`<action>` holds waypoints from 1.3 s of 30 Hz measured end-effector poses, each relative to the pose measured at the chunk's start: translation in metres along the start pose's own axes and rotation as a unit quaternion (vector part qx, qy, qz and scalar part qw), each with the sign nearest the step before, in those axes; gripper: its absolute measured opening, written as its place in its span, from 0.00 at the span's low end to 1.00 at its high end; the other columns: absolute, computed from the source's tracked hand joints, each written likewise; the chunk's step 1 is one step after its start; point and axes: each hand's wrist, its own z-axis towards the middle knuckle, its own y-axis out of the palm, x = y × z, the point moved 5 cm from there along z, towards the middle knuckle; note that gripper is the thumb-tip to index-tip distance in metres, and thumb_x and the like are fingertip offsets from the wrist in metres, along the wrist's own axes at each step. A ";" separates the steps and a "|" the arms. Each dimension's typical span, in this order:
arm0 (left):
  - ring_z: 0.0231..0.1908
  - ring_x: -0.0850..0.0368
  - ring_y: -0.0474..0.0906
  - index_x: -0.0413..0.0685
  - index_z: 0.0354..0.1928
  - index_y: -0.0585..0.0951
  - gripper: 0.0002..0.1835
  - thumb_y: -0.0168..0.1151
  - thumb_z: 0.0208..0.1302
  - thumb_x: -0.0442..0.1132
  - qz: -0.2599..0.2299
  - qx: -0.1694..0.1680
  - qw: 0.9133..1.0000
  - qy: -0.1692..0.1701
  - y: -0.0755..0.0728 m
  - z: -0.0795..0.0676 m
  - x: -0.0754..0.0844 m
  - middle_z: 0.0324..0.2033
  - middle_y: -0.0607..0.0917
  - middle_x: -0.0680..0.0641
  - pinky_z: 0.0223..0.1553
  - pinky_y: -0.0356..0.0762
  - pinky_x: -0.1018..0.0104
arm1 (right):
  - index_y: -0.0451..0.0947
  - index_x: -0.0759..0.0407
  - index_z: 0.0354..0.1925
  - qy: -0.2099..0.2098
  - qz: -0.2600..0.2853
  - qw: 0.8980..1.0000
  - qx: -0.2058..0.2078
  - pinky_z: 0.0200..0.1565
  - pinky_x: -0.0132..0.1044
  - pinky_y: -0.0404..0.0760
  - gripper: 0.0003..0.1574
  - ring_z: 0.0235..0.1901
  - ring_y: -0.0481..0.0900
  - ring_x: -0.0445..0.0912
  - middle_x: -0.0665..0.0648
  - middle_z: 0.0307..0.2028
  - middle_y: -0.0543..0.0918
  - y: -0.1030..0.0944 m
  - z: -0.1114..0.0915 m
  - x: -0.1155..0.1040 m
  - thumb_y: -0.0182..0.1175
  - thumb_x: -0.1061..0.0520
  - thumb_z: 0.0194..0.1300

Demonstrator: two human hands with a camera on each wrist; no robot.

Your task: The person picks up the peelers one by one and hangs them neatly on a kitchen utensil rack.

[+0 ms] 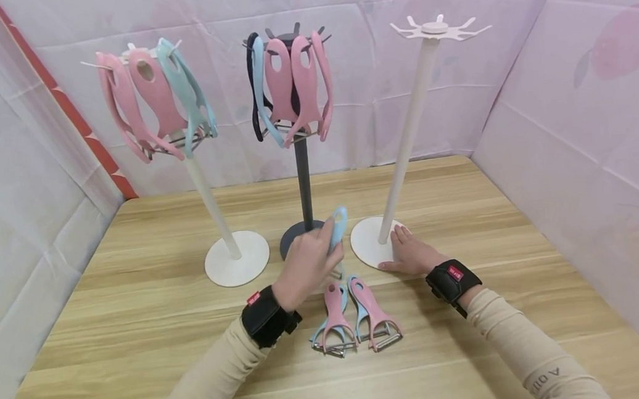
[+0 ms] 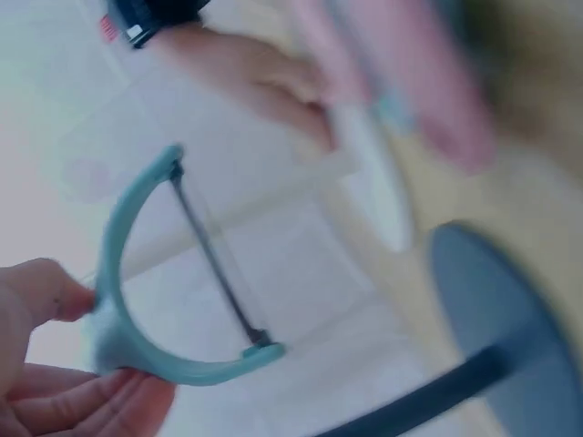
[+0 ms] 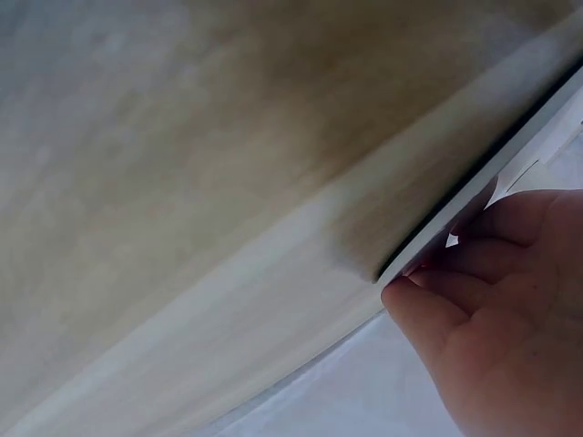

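Observation:
My left hand holds a light blue Y-shaped peeler by its handle, in front of the dark stand's base. In the left wrist view, thumb and fingers pinch that peeler, its metal blade pointing away from the palm. My right hand rests on the round white base of the right-hand stand, fingers extended over its edge. The right wrist view has the fingertips right at the base's rim. Between my arms lie several pink peelers and blue peelers, overlapping in two pairs.
The right stand's hooked top carries no peelers. Pink and blue peelers hang on the left white stand; pink, blue and black ones hang on the dark middle stand. Draped cloth walls enclose the wooden table.

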 end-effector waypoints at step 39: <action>0.21 0.58 0.73 0.33 0.55 0.73 0.17 0.48 0.67 0.33 -0.176 0.173 0.967 -0.062 -0.063 0.199 0.020 0.23 0.77 0.44 0.25 0.66 0.74 | 0.49 0.87 0.60 -0.012 -0.009 1.000 0.006 0.62 0.53 0.51 0.55 0.63 0.45 0.69 0.82 0.62 0.48 -0.001 -0.002 -0.002 0.57 0.41 0.60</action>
